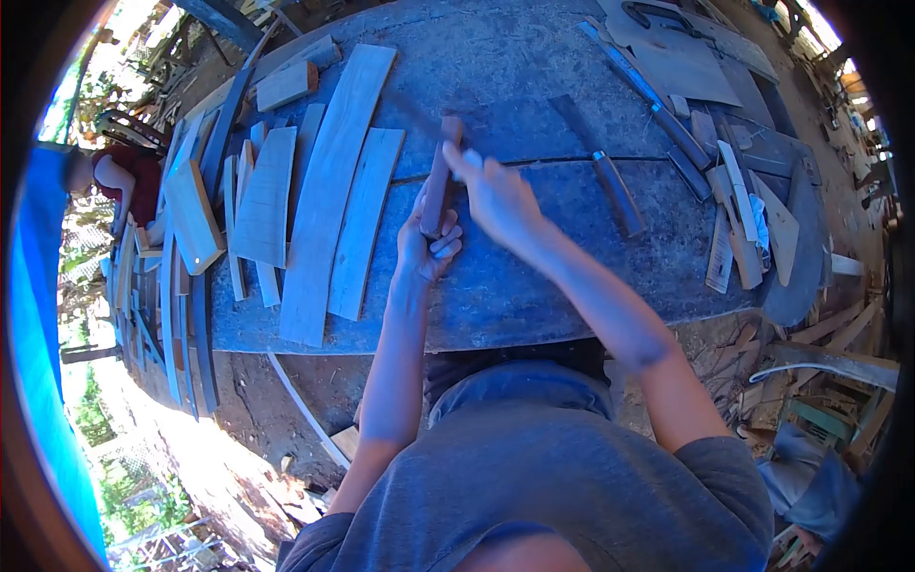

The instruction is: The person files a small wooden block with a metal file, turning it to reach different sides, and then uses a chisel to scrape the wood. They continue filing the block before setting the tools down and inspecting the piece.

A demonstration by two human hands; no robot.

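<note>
Head view: wood strip (pixel 437 186) upright in left hand (pixel 428 243).

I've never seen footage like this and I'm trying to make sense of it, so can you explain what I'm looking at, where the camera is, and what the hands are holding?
There is no machine here. A camera worn on a person's head looks down, so the picture curves at the edges and you see their grey shirt at the bottom. Both bare arms reach out over a big grey work surface. The left hand grips a narrow reddish-brown piece of wood, held roughly upright. The right hand is closed at that piece's top end; whether it holds a tool is too blurred to tell. To the left lie pale wooden planks side by side. To the right lie long metal tools and smaller wood offcuts. Another person is at the far left.
</note>
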